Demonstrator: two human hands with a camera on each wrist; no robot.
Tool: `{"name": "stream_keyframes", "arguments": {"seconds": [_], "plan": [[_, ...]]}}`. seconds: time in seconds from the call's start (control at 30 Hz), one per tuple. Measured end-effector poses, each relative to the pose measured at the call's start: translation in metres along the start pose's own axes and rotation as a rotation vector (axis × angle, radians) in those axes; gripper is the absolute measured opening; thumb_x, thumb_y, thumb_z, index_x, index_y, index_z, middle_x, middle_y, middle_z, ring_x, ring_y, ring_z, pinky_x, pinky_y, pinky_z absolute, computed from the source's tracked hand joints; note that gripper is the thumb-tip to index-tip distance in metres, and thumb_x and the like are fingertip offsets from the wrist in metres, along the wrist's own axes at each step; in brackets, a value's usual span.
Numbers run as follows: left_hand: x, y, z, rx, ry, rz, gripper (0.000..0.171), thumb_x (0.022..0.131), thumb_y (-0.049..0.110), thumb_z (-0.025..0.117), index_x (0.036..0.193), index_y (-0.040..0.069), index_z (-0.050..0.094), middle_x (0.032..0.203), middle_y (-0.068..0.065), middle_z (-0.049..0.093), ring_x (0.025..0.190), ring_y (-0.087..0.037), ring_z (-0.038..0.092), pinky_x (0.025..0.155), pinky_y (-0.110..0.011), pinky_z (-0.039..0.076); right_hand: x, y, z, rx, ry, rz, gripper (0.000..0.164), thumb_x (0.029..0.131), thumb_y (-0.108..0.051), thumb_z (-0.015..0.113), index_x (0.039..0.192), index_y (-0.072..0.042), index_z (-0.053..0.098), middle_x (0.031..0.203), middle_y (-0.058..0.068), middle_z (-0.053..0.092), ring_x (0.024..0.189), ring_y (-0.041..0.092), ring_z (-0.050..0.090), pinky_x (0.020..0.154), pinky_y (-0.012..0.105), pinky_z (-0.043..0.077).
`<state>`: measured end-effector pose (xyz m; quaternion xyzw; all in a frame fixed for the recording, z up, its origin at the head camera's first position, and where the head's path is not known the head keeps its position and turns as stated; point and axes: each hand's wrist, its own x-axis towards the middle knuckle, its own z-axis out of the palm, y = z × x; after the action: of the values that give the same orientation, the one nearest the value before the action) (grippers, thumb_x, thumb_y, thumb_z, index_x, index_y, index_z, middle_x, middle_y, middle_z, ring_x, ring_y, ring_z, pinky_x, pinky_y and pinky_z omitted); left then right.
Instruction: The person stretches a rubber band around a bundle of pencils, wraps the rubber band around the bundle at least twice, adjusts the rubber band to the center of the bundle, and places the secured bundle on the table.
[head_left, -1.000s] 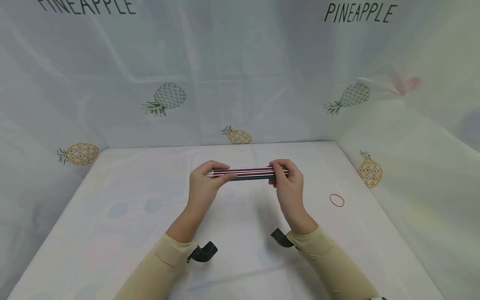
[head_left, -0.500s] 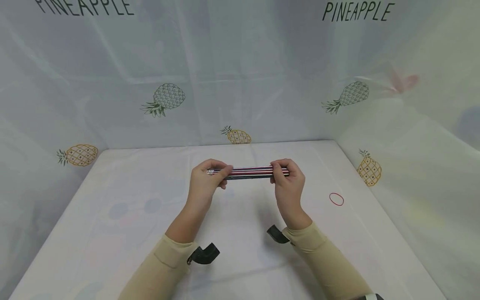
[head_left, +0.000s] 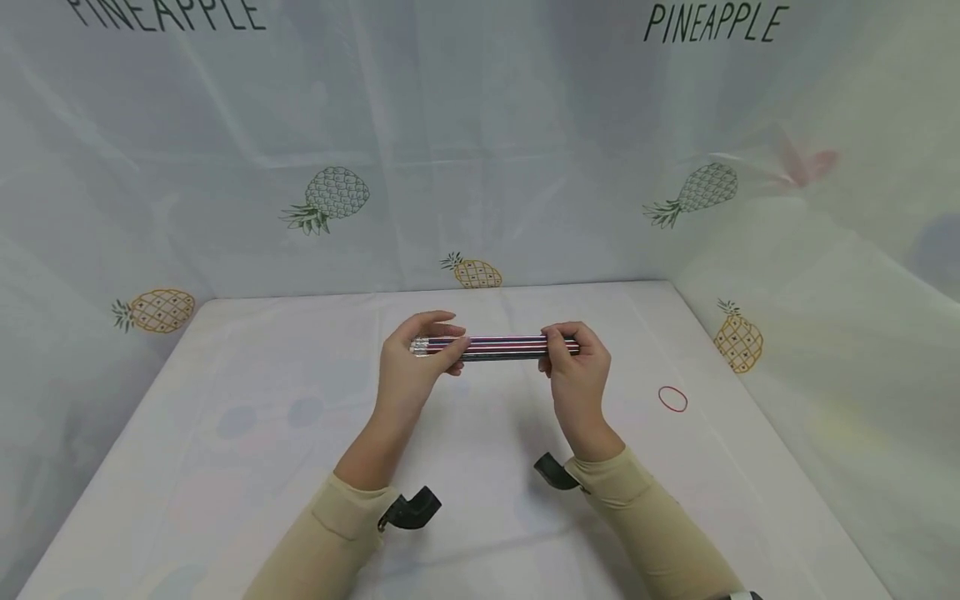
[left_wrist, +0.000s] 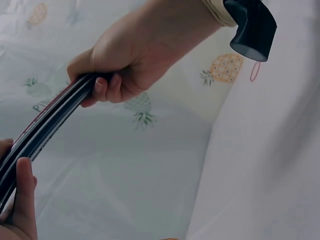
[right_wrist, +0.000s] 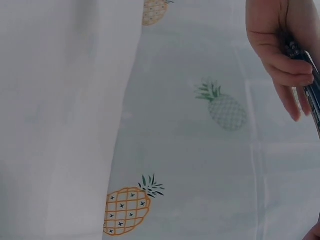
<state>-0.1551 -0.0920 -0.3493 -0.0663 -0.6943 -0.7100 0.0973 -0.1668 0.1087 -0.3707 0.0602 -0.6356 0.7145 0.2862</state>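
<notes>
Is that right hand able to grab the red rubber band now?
Probably not yet: the right hand grips the pencils. Otherwise, nothing seems to block its way to the red rubber band.

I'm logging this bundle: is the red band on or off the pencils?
Off: the red band lies on the table, apart from the held pencils.
</notes>
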Motion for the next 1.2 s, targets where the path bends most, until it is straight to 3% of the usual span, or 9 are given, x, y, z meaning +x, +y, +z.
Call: {"name": "stream_keyframes", "arguments": {"seconds": [0.17,0.43,0.8,0.93,1.07,1.2], "plan": [[-0.002,-0.001,-0.001,-0.015,-0.054,0.028,0.032,0.082,0.012,0.08,0.113,0.01,0.07,0.102,-0.008,0.071,0.067,-0.027,0.07,0.068,-0.038,0.06,0.0,-0.001,0.001,0.022,0.002,0.018,0.011,0.092,0.003,0.059,0.085,0.009,0.063,0.066,0.013,0.057,0.043,0.009,0.047,0.041,0.017,0.041],[-0.003,-0.002,-0.002,-0.1,-0.186,0.034,0.02,0.082,-0.002,0.076,0.101,-0.007,0.072,0.098,-0.019,0.069,0.073,-0.029,0.072,0.071,-0.04,0.06,0.001,0.001,-0.001,0.009,-0.036,0.047,0.013,0.095,0.001,0.054,0.085,0.008,0.06,0.063,0.008,0.058,0.041,0.01,0.047,0.039,0.018,0.041],[-0.004,-0.009,-0.004,-0.103,-0.137,-0.041,0.022,0.076,-0.005,0.08,0.097,-0.008,0.072,0.094,-0.02,0.07,0.069,-0.025,0.072,0.072,-0.04,0.059,0.001,0.002,-0.014,-0.141,-0.26,0.127,0.011,0.098,-0.005,0.058,0.091,0.004,0.061,0.065,0.012,0.055,0.046,0.022,0.051,0.043,0.02,0.042],[-0.004,-0.014,-0.006,-0.1,-0.11,-0.09,0.021,0.076,-0.006,0.08,0.096,-0.009,0.072,0.093,-0.02,0.069,0.068,-0.023,0.071,0.072,-0.039,0.059,0.004,0.003,-0.022,-0.187,-0.392,0.16,0.011,0.096,-0.007,0.062,0.099,0.004,0.062,0.067,0.014,0.057,0.052,0.02,0.055,0.049,0.021,0.045],[-0.003,-0.018,-0.007,-0.099,-0.092,-0.127,0.021,0.076,-0.006,0.08,0.096,-0.008,0.072,0.093,-0.019,0.068,0.067,-0.023,0.071,0.072,-0.039,0.059,0.01,0.004,-0.033,-0.21,-0.53,0.152,0.019,0.092,-0.002,0.066,0.111,0.003,0.064,0.08,0.018,0.063,0.063,0.015,0.059,0.058,0.023,0.05],[-0.002,-0.02,-0.008,-0.099,-0.095,-0.135,0.023,0.076,-0.006,0.079,0.097,-0.01,0.072,0.093,-0.02,0.068,0.067,-0.023,0.071,0.073,-0.039,0.059,0.018,0.007,-0.048,-0.231,-0.613,0.091,0.03,0.089,0.002,0.068,0.119,0.003,0.063,0.097,0.017,0.064,0.073,0.014,0.06,0.064,0.023,0.052]]}}
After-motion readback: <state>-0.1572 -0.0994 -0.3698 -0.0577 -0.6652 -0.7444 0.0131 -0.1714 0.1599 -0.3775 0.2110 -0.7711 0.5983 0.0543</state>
